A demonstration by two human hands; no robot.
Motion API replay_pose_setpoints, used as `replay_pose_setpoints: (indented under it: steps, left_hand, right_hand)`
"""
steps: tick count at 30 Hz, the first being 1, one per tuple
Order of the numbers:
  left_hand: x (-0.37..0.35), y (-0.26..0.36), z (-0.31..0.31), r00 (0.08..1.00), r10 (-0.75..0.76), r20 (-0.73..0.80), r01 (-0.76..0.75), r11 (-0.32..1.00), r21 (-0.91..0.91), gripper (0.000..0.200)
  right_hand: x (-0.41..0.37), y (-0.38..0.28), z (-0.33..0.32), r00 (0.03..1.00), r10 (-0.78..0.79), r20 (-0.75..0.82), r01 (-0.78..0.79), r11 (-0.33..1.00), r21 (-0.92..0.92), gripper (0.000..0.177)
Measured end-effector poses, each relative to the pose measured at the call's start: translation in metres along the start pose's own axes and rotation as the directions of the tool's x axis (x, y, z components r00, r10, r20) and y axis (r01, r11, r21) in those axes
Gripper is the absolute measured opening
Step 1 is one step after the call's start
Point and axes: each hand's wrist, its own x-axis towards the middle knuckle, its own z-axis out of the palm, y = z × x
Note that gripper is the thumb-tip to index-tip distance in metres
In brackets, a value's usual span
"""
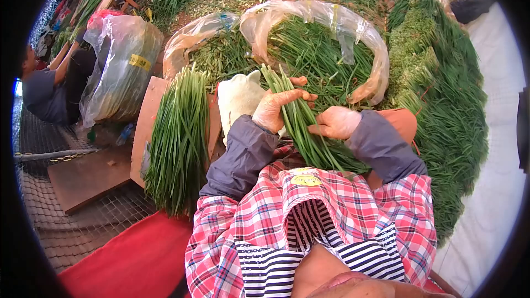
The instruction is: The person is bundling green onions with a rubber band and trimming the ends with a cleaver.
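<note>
1. 2 hands, both in thin pale gloves, meet in the middle of the frame on 1 bundle of chives (302,132), which slants from the upper centre down toward the person's checked shirt
2. The left hand (277,109) is wrapped around the bundle near its upper end, with the fingers curled across the stalks and closed on them
3. The right hand (335,122) grips the same bundle from the right side of the frame, just beside the left hand, its fingertips pressed against the stalks
4. The upper tips of the bundle stick out just above the left hand, and its lower end lies against the person's chest
5. Left of centre, 1 long sheaf of chives (178,138) lies flat on a wooden board (144,132), apart from both hands
6. A white cloth (238,98) sits between that sheaf and the left hand
7. Above the hands, a clear plastic bag (337,22) is rolled open around a loose heap of chives
8. A large pile of greens (441,94) fills the right of the frame
9. In the upper left, another person (47,91) sits beside a filled plastic sack (118,66)
10. A red mat (132,259) lies in the lower left, next to wire mesh (83,221)
</note>
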Motion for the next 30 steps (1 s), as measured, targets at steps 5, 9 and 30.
replay_pose_setpoints:
  steps: [5,9,30]
  left_hand:
    - [0.005,0.001,0.013,0.999,-0.044,0.018,0.045,0.999,-0.018,0.030]
    - [0.017,-0.003,0.029,0.990,-0.087,0.112,0.081,0.995,0.059,0.031]
    - [0.017,-0.006,0.027,0.990,-0.095,0.104,0.081,0.988,0.129,0.038]
  right_hand:
    - [-0.004,0.041,-0.081,0.968,-0.141,-0.206,0.182,0.963,0.197,0.057]
    - [0.000,-0.022,-0.154,0.667,-0.561,-0.489,0.613,0.787,-0.068,0.062]
    - [0.032,0.020,-0.085,0.789,-0.375,-0.486,0.549,0.785,0.287,0.089]
